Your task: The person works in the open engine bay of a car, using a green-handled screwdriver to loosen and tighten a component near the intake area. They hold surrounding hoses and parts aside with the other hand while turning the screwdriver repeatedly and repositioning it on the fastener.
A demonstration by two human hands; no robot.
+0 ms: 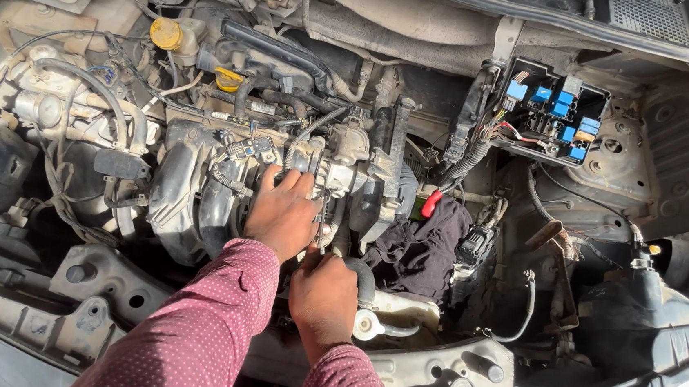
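R hand (323, 292), lower centre of frame, is curled shut round a thin metal tool (322, 231); looks like a slim driver or rod, can't tell which. Only a short length shows above the fist. Tool's long axis runs near vertical in the frame, tip pointing up and away from the fist twd the metal throttle-body assy (338, 164) at centre.

L hand (281, 213) sits just above and slightly left of the R, palm down, fingers spread and pressed flat on the engine top beside that assy. No pinch visible; whether the fingertips hook anything underneath can't be told. L hand is the nearer of the two to the assy and touches it or the part just beside it; tool shaft passes right next to the L hand's thumb side.

Outward: black ribbed intake duct (184, 197) left of L hand, w/ hoses and wiring bundles crowding in. Black cloth (422, 253) stuffed to the right, a red-handled item (432, 202) poking out above it. Open fuse box (552, 111) w/ blue relays upper right, well apart. Yellow cap (165, 34) upper left. Pale reservoir neck (379, 323) just right of the R fist.
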